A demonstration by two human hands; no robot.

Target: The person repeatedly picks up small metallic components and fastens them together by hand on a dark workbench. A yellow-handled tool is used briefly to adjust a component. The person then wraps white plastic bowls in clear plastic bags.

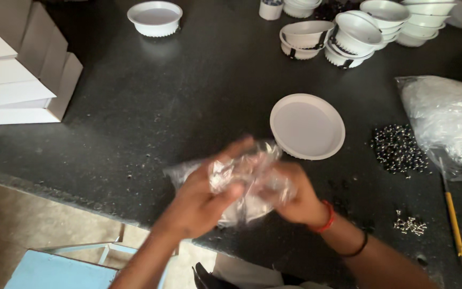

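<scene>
Head view: we see both hands over the near edge of the dark desk (pixel 151 107). Left hand (pixel 201 200) and right hand (pixel 295 195) are both clenched on a crumpled clear plastic bag (pixel 241 179), which sits between them, bunched across the fingers and lifted just off the desk. Motion blur, so we can't tell what's inside the bag. Right wrist has a red band and a black band. Just beyond the bag: a white round housing (pixel 307 126), flat side up. Right of it, a pile of dark small screws (pixel 399 149), a larger clear bag (pixel 445 120), a yellow-handled screwdriver (pixel 454 222). Far edge: stacked white housings (pixel 359 29). Left: white boxes (pixel 17 75).
</scene>
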